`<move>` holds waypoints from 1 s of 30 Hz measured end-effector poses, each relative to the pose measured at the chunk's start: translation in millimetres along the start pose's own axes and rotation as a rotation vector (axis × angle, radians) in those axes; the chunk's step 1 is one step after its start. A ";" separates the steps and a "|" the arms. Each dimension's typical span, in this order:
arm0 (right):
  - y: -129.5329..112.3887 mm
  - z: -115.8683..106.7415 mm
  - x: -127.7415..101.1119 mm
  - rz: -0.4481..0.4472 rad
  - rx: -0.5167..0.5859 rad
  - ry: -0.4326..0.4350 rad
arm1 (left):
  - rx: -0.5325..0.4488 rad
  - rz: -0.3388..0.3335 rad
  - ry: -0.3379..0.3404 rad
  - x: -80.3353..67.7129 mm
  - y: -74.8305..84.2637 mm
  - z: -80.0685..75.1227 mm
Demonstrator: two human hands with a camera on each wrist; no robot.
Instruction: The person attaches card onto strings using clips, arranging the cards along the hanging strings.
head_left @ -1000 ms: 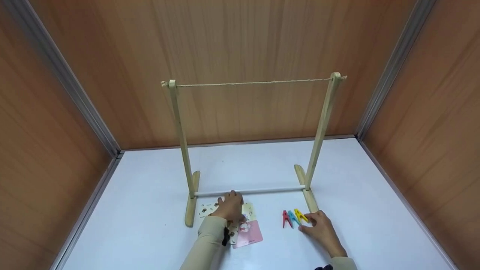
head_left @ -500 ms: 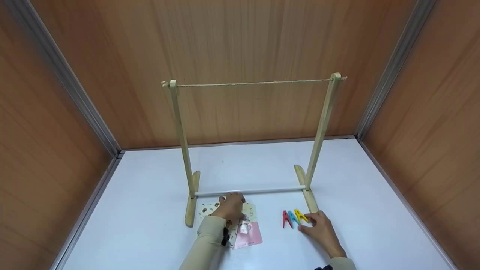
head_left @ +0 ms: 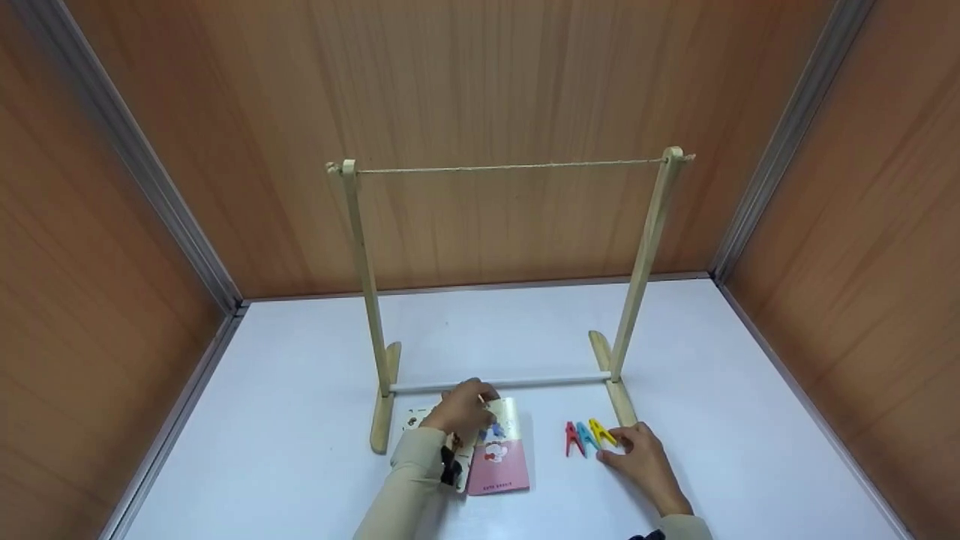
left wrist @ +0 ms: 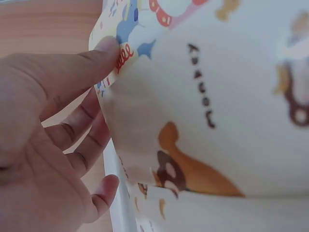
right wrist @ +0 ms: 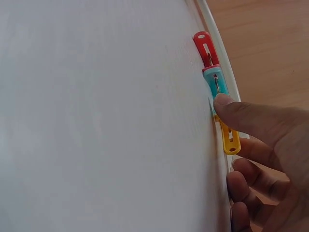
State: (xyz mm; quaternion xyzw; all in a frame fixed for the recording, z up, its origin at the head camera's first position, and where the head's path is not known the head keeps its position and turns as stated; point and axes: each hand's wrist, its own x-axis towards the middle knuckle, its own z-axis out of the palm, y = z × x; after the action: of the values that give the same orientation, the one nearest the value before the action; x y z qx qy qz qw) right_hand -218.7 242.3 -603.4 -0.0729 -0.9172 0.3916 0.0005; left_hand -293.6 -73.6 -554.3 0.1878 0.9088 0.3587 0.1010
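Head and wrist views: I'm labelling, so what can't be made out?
Head view: the left hand hides part of the cream patterned pieces; their count is unclear.
Head view: the pink piece has lettering too small to read surely.
Left wrist view: the right edge crops those cream patterned pieces.
Right wrist view: the right hand covers part of the blue clothespin.

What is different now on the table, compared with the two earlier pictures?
The pink-and-cream card turned a little and shifted slightly right; its far end looks raised, with a shadow beside it. The left hand pinches its edge. The right hand, the three clothespins and the wooden frame stayed in place.
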 end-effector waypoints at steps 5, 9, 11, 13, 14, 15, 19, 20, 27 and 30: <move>0.2 -0.4 -0.3 0.007 0.000 -0.003 | -0.046 -0.017 -0.016 1.1 0.8 -1.4; 0.2 -0.9 -0.9 -0.010 -0.001 -0.004 | -0.093 -0.003 -0.036 2.5 1.3 -2.2; -0.3 -1.3 -1.2 -0.018 -0.004 -0.004 | -0.118 0.017 -0.045 3.3 2.0 -3.1; -0.3 -1.3 -1.2 -0.023 -0.007 -0.003 | -0.143 0.037 -0.053 3.9 3.1 -4.3; -0.2 -1.4 -1.2 -0.022 -0.007 -0.002 | -0.152 0.043 -0.057 4.1 3.7 -5.0; -0.2 -1.4 -1.2 -0.026 -0.006 0.002 | -0.155 0.051 -0.059 4.2 4.2 -5.5; 0.5 -1.2 -1.1 -0.031 0.011 0.021 | -0.167 0.071 -0.060 5.1 6.5 -6.9; 0.7 -1.1 -1.2 -0.035 0.014 0.025 | -0.168 0.076 -0.060 5.4 7.0 -7.2; -0.9 -3.1 -2.4 -0.014 0.040 0.038 | -0.198 0.113 -0.051 6.5 14.1 -7.9; -2.5 -5.3 -3.0 0.035 0.068 0.028 | -0.207 0.125 -0.045 6.6 18.5 -8.4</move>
State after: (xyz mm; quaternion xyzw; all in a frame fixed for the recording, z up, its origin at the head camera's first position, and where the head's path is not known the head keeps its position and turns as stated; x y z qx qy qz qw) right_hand -215.8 244.1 -597.7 -0.0942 -0.9019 0.4214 0.0091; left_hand -297.3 -63.6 -535.8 0.2405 0.8509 0.4520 0.1177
